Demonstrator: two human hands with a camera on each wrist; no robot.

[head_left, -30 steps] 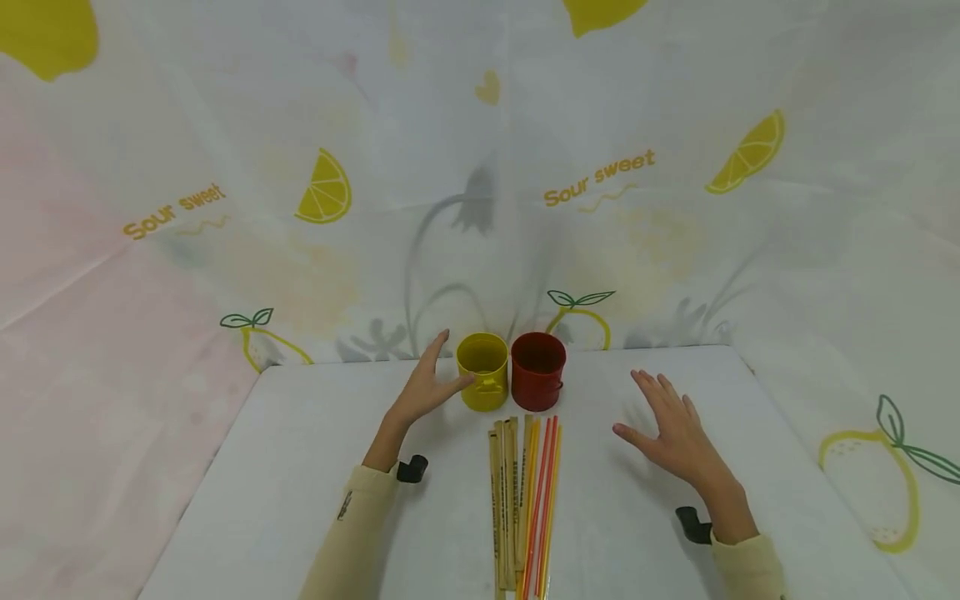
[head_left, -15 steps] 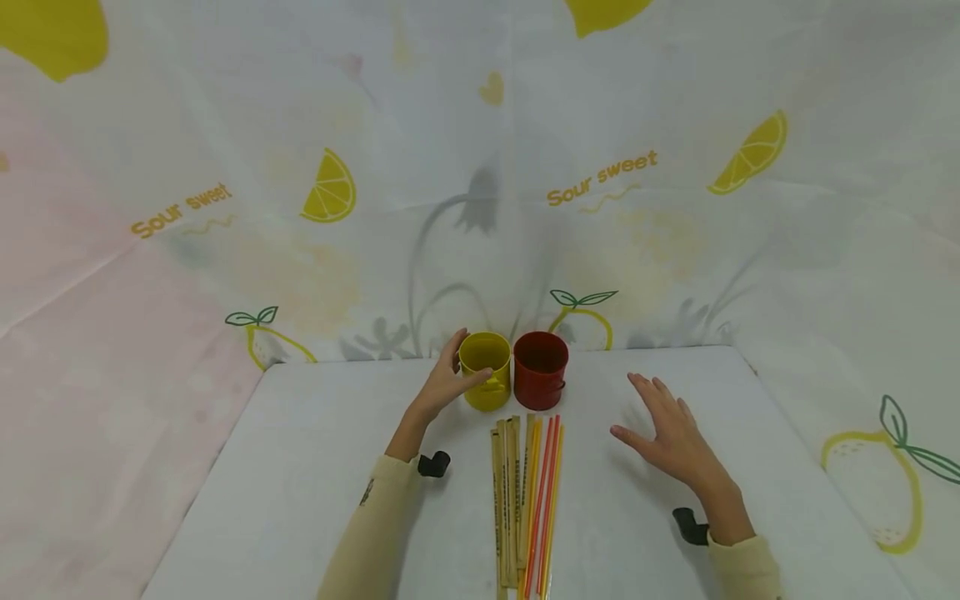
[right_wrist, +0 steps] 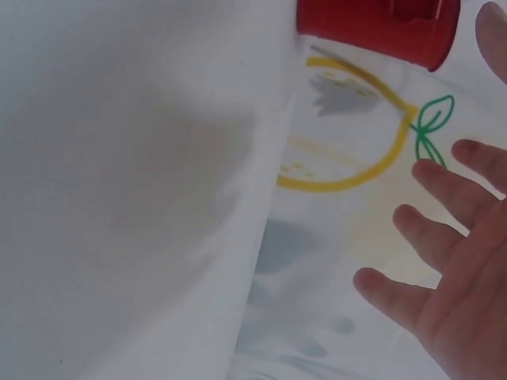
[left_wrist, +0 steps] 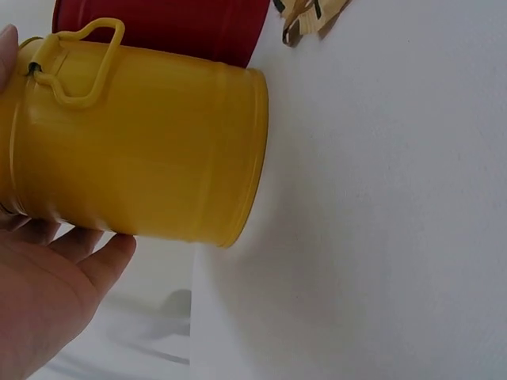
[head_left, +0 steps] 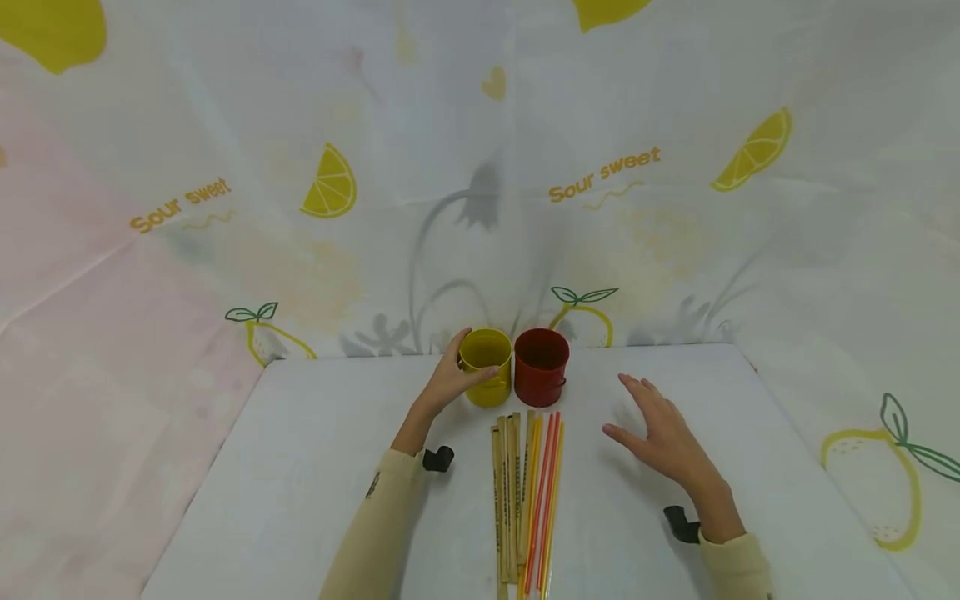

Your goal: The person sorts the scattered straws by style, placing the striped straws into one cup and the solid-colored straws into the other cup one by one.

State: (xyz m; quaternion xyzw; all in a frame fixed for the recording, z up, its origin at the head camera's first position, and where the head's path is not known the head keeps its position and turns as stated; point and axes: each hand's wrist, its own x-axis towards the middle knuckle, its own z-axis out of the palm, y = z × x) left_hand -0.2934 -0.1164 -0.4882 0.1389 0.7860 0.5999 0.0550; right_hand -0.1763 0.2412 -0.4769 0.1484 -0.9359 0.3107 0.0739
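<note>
My left hand (head_left: 447,385) holds a small yellow metal bucket (head_left: 491,393) from its left side, thumb across the near side and fingers round the back. In the left wrist view the fingers lie against the yellow wall (left_wrist: 142,150), and a wire loop handle (left_wrist: 103,63) sticks out near the rim. Right beside it stands a red bucket (head_left: 541,382) of the same shape, upright. Raised over the table to the right, my right hand (head_left: 663,437) has its fingers spread and nothing in it; the right wrist view shows the same open fingers (right_wrist: 444,245).
In front of the buckets lie several printed paper-wrapped sticks (head_left: 510,500), side by side with thin yellow and red straws (head_left: 549,471). A white table (head_left: 315,433) carries everything, with a lemon-print cloth (head_left: 420,150) hanging behind its far edge.
My left hand has moved right from beside the yellow bucket and closed round it. The right hand has drifted slightly left. Buckets, sticks and straws stay where they were.
</note>
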